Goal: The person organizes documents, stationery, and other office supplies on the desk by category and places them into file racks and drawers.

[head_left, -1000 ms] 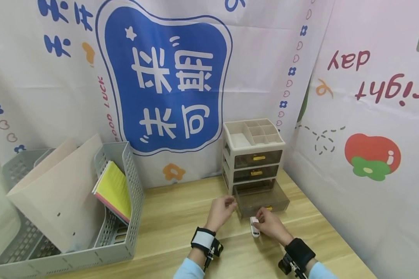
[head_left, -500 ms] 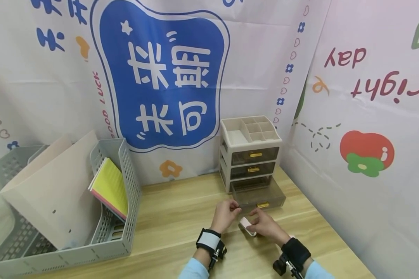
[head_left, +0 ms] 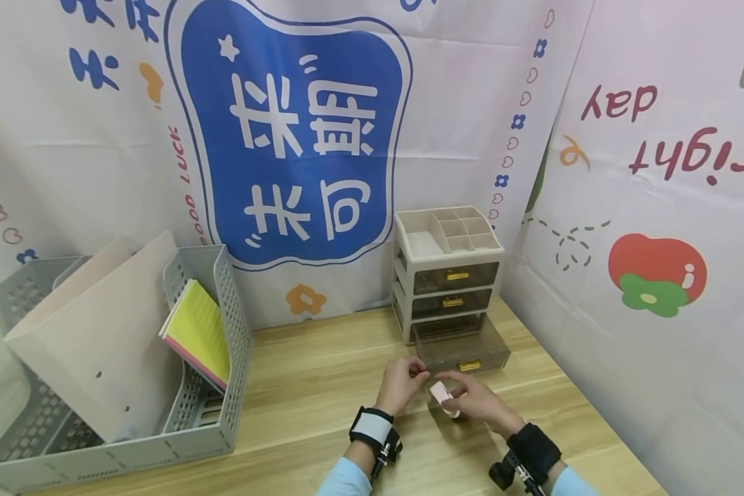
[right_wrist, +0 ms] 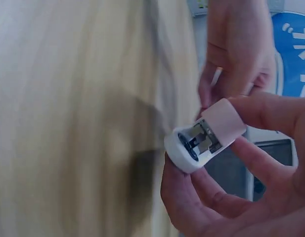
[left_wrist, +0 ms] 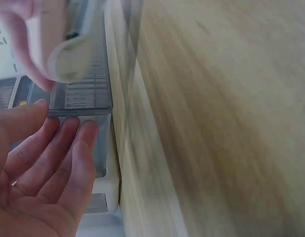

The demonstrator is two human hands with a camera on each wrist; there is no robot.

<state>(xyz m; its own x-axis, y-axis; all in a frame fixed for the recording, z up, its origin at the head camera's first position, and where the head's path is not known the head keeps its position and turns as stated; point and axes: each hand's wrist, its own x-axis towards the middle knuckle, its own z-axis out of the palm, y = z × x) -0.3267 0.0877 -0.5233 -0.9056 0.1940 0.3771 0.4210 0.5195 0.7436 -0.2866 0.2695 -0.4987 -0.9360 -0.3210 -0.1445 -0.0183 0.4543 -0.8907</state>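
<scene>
A small pink-and-white stapler (right_wrist: pixel 206 136) shows its metal inner parts in the right wrist view. My right hand (head_left: pixel 480 403) grips it between thumb and fingers, just in front of the drawer unit. In the left wrist view the stapler (left_wrist: pixel 65 44) is close to the camera and blurred. The smoky clear bottom drawer (head_left: pixel 461 344) is pulled out and has a gold handle. At its front left corner, my left hand (head_left: pixel 399 382) pinches the drawer's edge, thumb on one side and fingers (left_wrist: pixel 68 133) on the other.
The cream drawer unit (head_left: pixel 409 265) has two more drawers shut and a compartmented top. A grey perforated file holder (head_left: pixel 229 430) stands at the left with beige folders (head_left: pixel 108 337) and a yellow notebook (head_left: pixel 201 331). Printed cloth (head_left: pixel 446 103) hangs behind and along the right.
My right hand has turned the stapler and brought it slightly left of where it was. My left hand has shifted from the drawer's left side to its front corner.
</scene>
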